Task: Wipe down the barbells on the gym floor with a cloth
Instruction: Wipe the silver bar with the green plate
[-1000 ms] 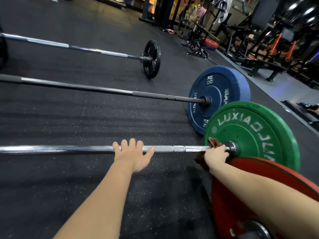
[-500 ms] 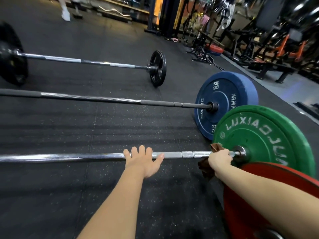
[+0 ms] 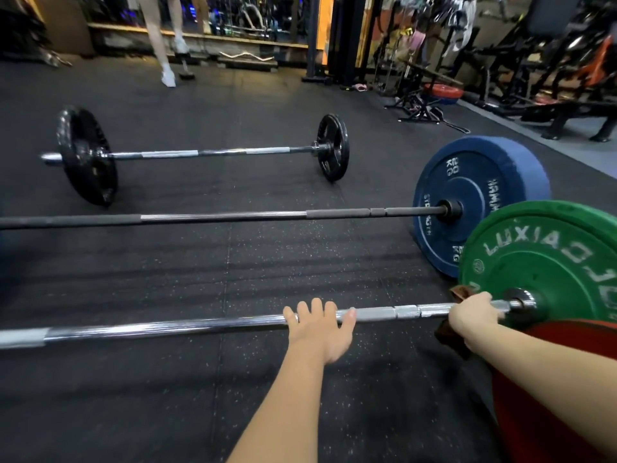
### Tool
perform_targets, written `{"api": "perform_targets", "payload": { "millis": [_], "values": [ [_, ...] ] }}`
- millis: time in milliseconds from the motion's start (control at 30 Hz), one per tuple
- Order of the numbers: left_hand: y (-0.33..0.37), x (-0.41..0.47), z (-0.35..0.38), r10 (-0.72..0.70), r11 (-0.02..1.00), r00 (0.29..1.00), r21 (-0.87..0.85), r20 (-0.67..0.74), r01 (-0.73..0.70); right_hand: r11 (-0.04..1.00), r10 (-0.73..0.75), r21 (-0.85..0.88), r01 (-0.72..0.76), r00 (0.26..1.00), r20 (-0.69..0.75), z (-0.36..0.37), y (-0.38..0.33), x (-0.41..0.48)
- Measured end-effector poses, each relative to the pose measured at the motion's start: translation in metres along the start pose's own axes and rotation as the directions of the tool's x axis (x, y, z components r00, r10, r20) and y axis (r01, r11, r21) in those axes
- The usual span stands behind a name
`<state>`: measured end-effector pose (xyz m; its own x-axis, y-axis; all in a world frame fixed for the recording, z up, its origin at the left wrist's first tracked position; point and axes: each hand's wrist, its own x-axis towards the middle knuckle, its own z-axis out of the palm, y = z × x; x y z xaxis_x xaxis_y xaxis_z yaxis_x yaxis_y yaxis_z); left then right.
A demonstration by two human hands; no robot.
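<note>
A chrome barbell point(image 3: 187, 325) lies across the black rubber floor nearest to me, with a green plate point(image 3: 547, 262) on its right end. My left hand point(image 3: 319, 329) rests on the bar near its middle, fingers draped over it. My right hand point(image 3: 474, 317) grips a brown cloth point(image 3: 449, 335) wrapped round the bar just left of the green plate's collar. A second, dark barbell point(image 3: 220, 217) with a blue plate point(image 3: 474, 195) lies beyond it. A third barbell point(image 3: 213, 152) with black plates lies farthest away.
A red plate point(image 3: 547, 412) stands close at the lower right, under my right forearm. A person's legs point(image 3: 162, 45) walk at the back left. Benches and racks point(image 3: 534, 78) crowd the back right. A small red plate point(image 3: 442, 92) lies near them.
The view has tilted up and left, showing the far barbell's left plate and a walking person. Both hands keep their places on the near bar.
</note>
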<state>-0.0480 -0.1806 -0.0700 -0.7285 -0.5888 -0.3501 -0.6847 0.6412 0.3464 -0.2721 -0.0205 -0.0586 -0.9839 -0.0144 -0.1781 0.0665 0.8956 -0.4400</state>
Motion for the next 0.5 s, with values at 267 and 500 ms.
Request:
{"api": "perform_targets", "payload": {
  "millis": [267,500],
  "values": [
    [-0.001,-0.002,-0.004,-0.008,0.999,1.0,-0.039,0.015,0.008,0.998,-0.038,-0.044,0.042,0.996,0.082,0.019,-0.024,-0.028],
    [-0.01,-0.02,-0.018,0.01,0.996,1.0,-0.093,0.023,-0.008,1.0,-0.002,0.013,0.001,0.999,0.038,-0.008,0.004,-0.001]
  ]
}}
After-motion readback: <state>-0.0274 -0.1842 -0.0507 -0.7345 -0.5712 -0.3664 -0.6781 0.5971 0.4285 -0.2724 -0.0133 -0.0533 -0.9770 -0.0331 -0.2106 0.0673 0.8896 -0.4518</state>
